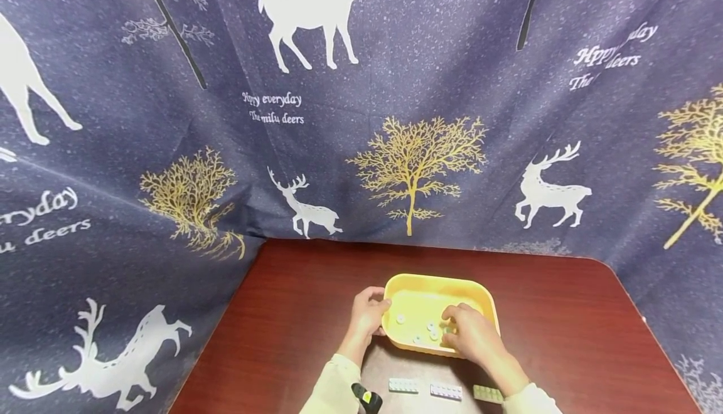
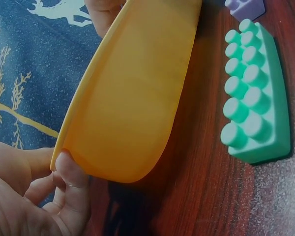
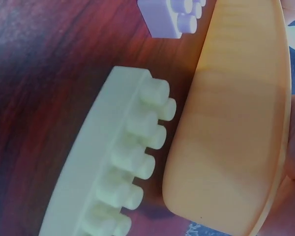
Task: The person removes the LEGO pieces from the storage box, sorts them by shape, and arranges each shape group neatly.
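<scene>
A yellow plastic tray (image 1: 418,301) stands on the table, holding several small round pieces (image 1: 432,332). My left hand (image 1: 367,312) grips the tray's left end, and the left wrist view shows thumb and fingers pinching its rim. Inside the tray's right half, my right hand (image 1: 473,334) reaches down with bent fingers among the pieces. A small greenish bit shows at its fingertips; I cannot tell whether they pinch it. In the right wrist view the tray wall hides most of that hand.
In front of the tray lie three studded toy building bricks in a row: mint green (image 2: 258,98), purple (image 1: 446,391) and pale yellow-green (image 3: 108,147). The dark red wooden table (image 1: 316,276) meets a blue deer-print curtain (image 1: 316,138) at the back and sides.
</scene>
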The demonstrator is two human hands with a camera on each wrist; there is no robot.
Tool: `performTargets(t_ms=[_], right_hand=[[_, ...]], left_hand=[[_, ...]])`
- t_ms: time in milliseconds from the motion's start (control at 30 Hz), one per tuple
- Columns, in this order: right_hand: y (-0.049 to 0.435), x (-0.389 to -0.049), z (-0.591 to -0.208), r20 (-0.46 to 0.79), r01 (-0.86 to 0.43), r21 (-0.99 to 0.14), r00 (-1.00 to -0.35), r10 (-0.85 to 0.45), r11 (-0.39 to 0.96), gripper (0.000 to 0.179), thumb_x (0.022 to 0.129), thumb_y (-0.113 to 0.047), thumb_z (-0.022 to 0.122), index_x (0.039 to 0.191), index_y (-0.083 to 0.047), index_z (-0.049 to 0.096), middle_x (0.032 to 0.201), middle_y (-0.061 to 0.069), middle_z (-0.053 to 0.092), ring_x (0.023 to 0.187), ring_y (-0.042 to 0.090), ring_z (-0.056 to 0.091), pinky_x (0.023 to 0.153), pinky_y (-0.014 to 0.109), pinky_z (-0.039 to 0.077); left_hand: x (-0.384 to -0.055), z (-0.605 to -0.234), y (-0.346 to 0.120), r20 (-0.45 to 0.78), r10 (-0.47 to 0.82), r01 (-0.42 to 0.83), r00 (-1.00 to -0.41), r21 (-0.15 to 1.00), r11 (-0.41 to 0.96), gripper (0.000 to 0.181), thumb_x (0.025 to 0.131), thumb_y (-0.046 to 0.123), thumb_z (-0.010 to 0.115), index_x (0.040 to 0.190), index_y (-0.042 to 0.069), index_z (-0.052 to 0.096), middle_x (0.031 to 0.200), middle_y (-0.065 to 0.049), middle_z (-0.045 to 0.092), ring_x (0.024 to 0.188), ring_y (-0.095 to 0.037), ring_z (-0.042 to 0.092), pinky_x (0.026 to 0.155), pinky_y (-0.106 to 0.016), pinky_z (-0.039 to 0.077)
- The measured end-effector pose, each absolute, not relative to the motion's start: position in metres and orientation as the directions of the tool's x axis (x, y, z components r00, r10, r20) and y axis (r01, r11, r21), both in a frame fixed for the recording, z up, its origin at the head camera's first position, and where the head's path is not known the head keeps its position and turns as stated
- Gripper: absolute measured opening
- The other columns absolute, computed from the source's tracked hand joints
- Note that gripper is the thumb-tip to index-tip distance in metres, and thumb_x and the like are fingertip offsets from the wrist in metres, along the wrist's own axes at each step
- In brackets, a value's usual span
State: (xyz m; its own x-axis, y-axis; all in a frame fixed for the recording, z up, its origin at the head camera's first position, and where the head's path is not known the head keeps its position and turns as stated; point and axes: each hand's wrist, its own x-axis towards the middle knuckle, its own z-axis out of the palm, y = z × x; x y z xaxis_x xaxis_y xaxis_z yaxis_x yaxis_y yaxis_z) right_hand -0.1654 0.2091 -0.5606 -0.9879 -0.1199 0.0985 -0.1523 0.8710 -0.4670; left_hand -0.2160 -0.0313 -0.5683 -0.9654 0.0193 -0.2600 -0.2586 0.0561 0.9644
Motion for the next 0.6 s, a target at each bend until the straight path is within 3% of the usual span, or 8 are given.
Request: performTargets(t_ms=[300, 600], right_hand=[[0.208, -0.172, -0.561, 0.059, -0.116, -0.458, -0.993, -0.1, 0.881, 0.032, 0.06, -0.016, 0.086, 0.086, -0.019, 0.069, 0.082, -0.002, 0.061, 0.075, 0.014, 0.057, 0.065, 0.035, 0.051], [0.205, -0.179, -0.561, 0.001, -0.1, -0.46, -0.994, -0.112, 0.882, 0.028, 0.059, -0.015, 0.085, 0.08, -0.023, 0.067, 0.077, -0.009, 0.061, 0.072, 0.012, 0.056, 0.062, 0.034, 0.052]], left_hand=[[-0.215, -0.568, -0.03, -0.257, 0.008, -0.255, -0.966, 0.963, 0.084, 0.033, 0.095, 0.006, 0.069, 0.127, 0.001, 0.063, 0.089, -0.02, 0.067, 0.052, -0.017, 0.06, 0.036, -0.02, 0.048], [-0.215, -0.57, -0.031, -0.252, 0.004, -0.25, -0.968, 0.964, 0.089, 0.032, 0.095, 0.007, 0.069, 0.126, 0.003, 0.065, 0.088, -0.019, 0.066, 0.053, -0.018, 0.062, 0.036, -0.021, 0.049]])
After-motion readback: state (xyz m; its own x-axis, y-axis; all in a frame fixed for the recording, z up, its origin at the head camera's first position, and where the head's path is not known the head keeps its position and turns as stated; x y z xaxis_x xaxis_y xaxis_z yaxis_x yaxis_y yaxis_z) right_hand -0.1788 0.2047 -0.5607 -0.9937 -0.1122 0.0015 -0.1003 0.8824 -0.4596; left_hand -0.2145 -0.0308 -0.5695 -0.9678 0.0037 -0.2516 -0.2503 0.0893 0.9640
